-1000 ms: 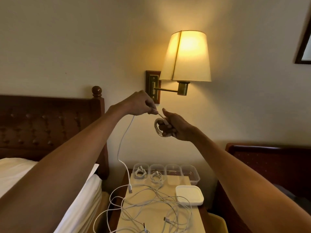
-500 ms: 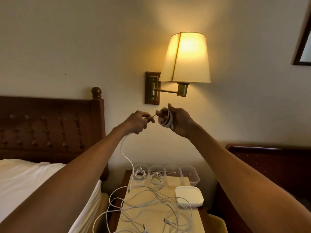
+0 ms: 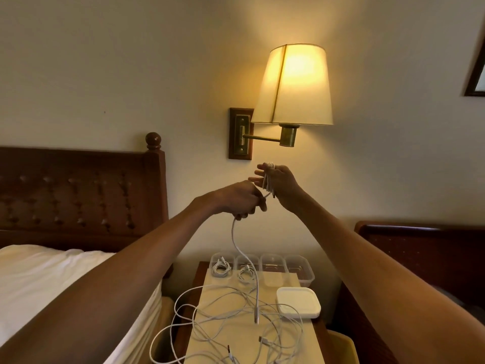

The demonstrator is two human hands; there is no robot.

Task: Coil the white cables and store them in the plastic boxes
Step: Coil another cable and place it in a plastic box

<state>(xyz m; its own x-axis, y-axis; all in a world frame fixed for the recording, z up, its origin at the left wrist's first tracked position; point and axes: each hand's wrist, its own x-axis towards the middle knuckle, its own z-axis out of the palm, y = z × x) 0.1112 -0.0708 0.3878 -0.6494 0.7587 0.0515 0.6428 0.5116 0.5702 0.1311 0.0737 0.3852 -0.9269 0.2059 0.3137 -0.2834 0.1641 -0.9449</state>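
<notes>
Tangle of loose cables (image 3: 223,319) sprawls across the near end of your bedside worktop (image 3: 312,348), with some loops spilling off its left edge toward the bed (image 3: 52,279). Beyond the tangle sits a white lid (image 3: 298,302). Along the far edge stands a row of four plastic boxes (image 3: 273,255): the two on the left each hold a coiled cable, while the two on the right show no cable that can be made out.

Higher and farther out, close to the wall, your left grip (image 3: 238,199) is closed on the white cable (image 3: 237,245), fingers curled and pinching it just below the coil. Your right grip (image 3: 278,185) is spread, fingers straight, with several turns of that cable wound around them. Whether the thumb pins the turns cannot be told. From the left grip the free tail hangs down in a soft curve, its plug (image 3: 256,315) dangling just above the tangle. Behind both grips glows the wall lamp (image 3: 294,85).

Judging by that droop, the cable is light, limp and smooth, and it will likely spring out of its turns if you let go. Pinch across all the turns at once when you slide the coil off the fingers. Feed the tail through the left grip close to the coil rather than by the plug, which could snag in the loose cables below.
</notes>
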